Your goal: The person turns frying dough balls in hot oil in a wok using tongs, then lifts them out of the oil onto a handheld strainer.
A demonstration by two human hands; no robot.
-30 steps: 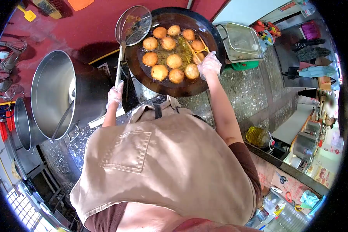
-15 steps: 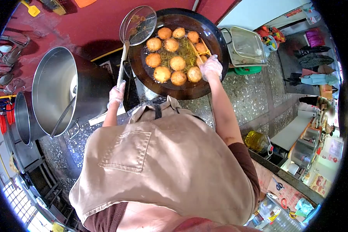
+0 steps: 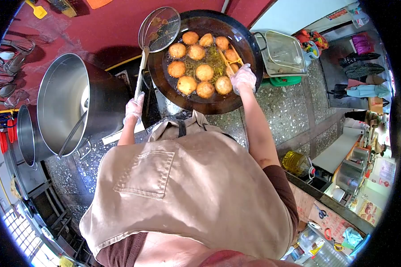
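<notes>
My left hand (image 3: pixel 134 109), in a clear plastic glove, is wrapped round the long handle of a mesh skimmer (image 3: pixel 159 27). The skimmer's round basket, with browned crumbs stuck in it, hangs over the left rim of a wide dark wok (image 3: pixel 199 105). In the wok's oil float several golden-brown fried balls (image 3: pixel 204 72). Over the wok's right side, my gloved right hand (image 3: pixel 244 78) is closed on a pair of wooden chopsticks (image 3: pixel 226 60). Their spread sticks reach in among the balls at the right, partly hiding one near my fingers.
Left of the wok stands a tall steel pot (image 3: pixel 63 107) with a ladle (image 3: pixel 72 135) in it. A clear plastic tub (image 3: pixel 283 53) sits right of the wok, above a green container (image 3: pixel 285 81). A bottle of yellow oil (image 3: pixel 296 163) stands at lower right.
Some balls have drifted slightly in the oil, and the chopsticks have shifted a little. My left hand and the skimmer stay in place.
</notes>
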